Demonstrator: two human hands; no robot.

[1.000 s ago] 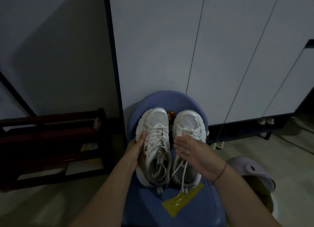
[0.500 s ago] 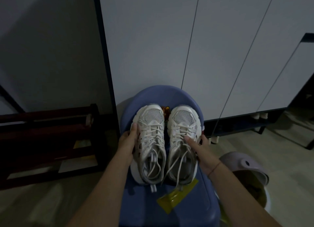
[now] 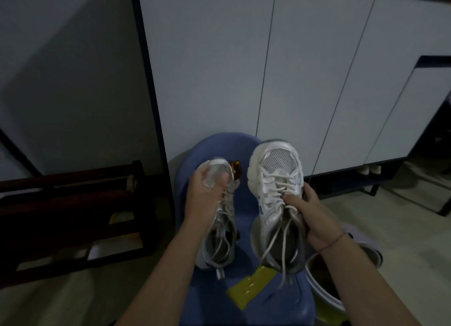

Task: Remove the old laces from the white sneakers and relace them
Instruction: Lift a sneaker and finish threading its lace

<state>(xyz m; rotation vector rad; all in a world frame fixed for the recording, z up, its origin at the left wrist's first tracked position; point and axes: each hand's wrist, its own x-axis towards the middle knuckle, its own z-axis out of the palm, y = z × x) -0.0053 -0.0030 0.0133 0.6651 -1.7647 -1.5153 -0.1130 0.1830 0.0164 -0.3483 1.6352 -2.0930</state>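
Head view: my left grip [image 3: 205, 199] is clenched over the toe of the left white mesh-toed sneaker [image 3: 219, 240], with the thumb laid across the mesh and the fingers wrapped round the outer edge. That shoe points away from me over the rounded blue plastic chair [image 3: 244, 218]. The toe is blurred, so I cannot say for sure whether its sole is on the seat.

My right grip [image 3: 310, 216] is grasping the right white mesh-toed sneaker [image 3: 275, 179] at mid-shoe. The thumb presses on the crossed laces and the fingers curl round the outer side. This shoe looks held up above the seat, toe tilted away from me, well apart from the other one. Both sneakers are laced, and loose white lace ends [image 3: 285, 264] dangle past the right shoe's heel. A thin red string bracelet [image 3: 334, 241] circles my right wrist.

A flat yellow packet [image 3: 251, 286] lies on the seat just below the heels. A dark wooden rack [image 3: 73, 203] stands on the floor to the left, pale flat-fronted cabinet doors [image 3: 305, 81] rise behind the chair, and a pale round bin [image 3: 322, 294] sits beside the chair on the right.
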